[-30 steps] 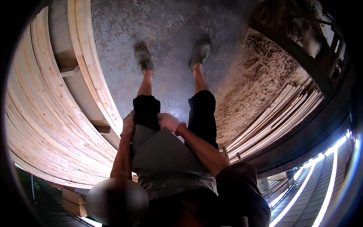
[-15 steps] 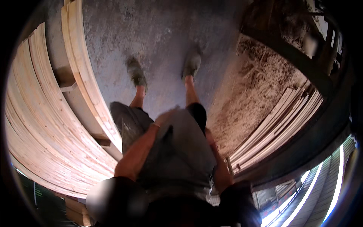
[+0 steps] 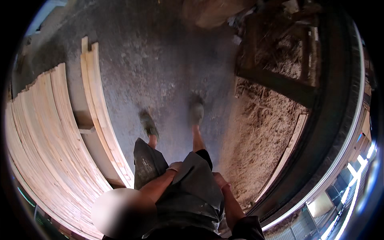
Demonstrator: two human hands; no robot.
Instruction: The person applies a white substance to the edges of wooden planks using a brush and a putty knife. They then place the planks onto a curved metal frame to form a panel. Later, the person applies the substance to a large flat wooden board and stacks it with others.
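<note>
A dark grey apron-like cloth (image 3: 196, 184) hangs over my legs, with a separate grey flap (image 3: 148, 164) on the left. Between the two, my left hand (image 3: 175, 166) rests against the cloth, its fingers hidden by a fold. My right hand (image 3: 219, 180) is at the right edge of the same cloth, a reddish band round its wrist. Its fingers are out of sight too. No tool or board shows in either hand.
On the left lie a wide stack of pale boards (image 3: 44, 132) and a narrower pair of boards (image 3: 98, 96). To the right, sawdust (image 3: 260, 140) heaps beside a dark beam (image 3: 276, 86) and a long dark machine frame (image 3: 320, 132). My shoes (image 3: 149, 123) stand on a grey floor (image 3: 160, 72).
The view has shifted, so the board ends on the left now show. My feet and hands appear lower in the picture. My left hand stays at the cloth, and my right hand shows more clearly.
</note>
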